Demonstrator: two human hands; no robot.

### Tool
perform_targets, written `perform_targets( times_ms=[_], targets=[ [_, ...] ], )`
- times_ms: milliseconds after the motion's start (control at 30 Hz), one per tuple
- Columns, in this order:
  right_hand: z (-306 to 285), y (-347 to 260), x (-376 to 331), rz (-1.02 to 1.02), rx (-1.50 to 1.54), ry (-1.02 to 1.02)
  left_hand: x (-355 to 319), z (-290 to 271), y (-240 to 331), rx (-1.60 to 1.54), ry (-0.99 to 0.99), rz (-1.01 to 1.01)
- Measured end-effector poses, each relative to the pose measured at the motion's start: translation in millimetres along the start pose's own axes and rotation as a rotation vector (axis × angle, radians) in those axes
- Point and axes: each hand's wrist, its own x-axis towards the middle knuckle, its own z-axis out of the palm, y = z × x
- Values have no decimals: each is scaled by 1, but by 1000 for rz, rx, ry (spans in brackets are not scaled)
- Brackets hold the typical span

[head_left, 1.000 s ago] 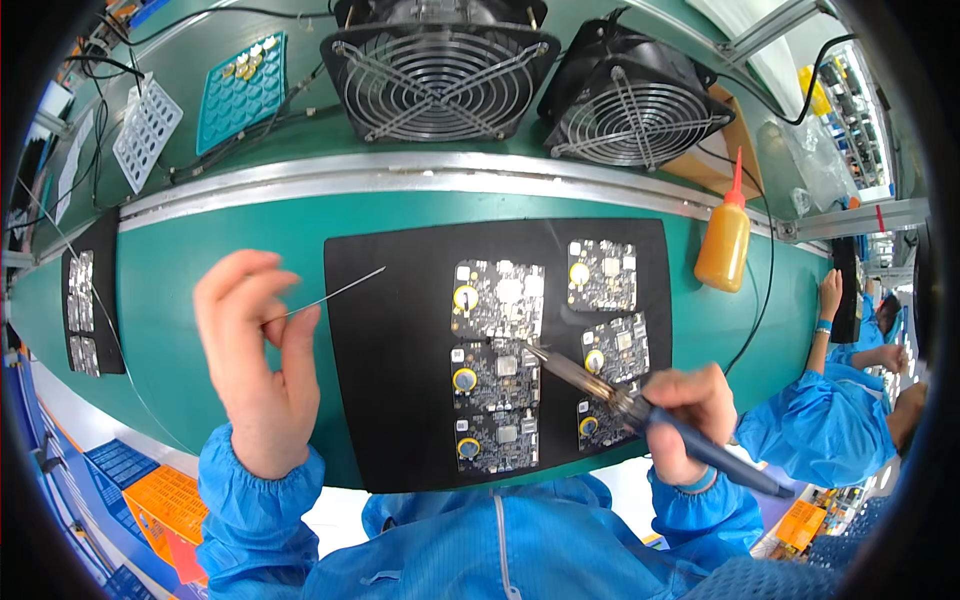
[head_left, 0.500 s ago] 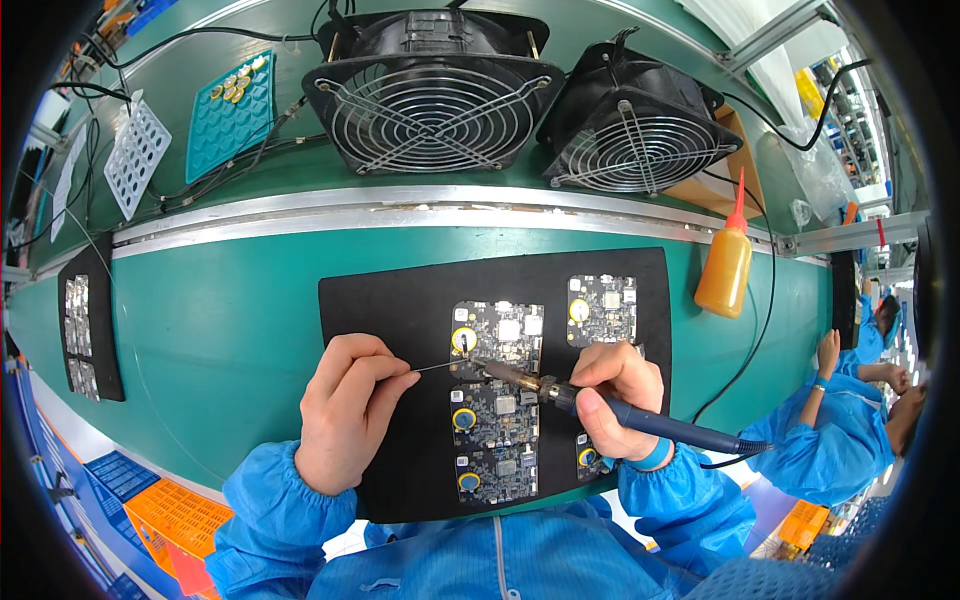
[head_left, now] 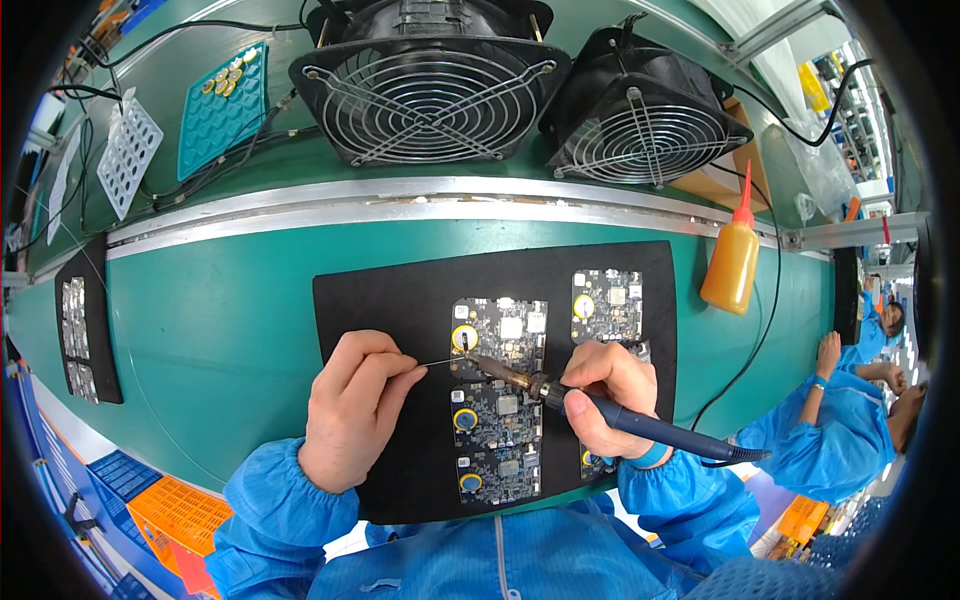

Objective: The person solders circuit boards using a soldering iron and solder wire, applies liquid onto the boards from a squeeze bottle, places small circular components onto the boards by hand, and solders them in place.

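On black foam mat (head_left: pixel 390 290), right hand (head_left: pixel 605 390) grip clasping slim soldering iron (head_left: pixel 600 408), left hand (head_left: pixel 350 410) pinching thin solder wire (head_left: pixel 435 362).

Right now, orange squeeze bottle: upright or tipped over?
Upright. The orange squeeze bottle stands on its base on the green bench, red nozzle pointing up, right of the black mat.

The person wears a bright blue, smooth, slightly shiny work coat, the kind of thin synthetic fabric that wrinkles in soft folds. A pale seam or zip line runs down the middle of its chest. Its long sleeves end in gathered, elastic cuffs that bunch at each wrist. The bare left hand (head_left: pixel 352 408) and the bare right hand (head_left: pixel 612 396) carry no gloves, and no rings show.
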Motion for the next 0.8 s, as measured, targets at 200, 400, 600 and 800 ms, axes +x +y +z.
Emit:
perform_targets(
  times_ms=[200, 400, 600, 800],
  targets=[
    [0, -1, 0, -1, 8, 18, 4, 8, 1, 7, -26, 64],
    [0, 0, 1, -14, 19, 13, 6, 11, 2, 21, -45, 78],
    [-1, -2, 0, -38, 17, -3, 11, 5, 6, 142, -95, 160],
    [-11, -12, -5, -85, 73, 82, 11, -12, 10, 135, 10, 55]
  ],
)
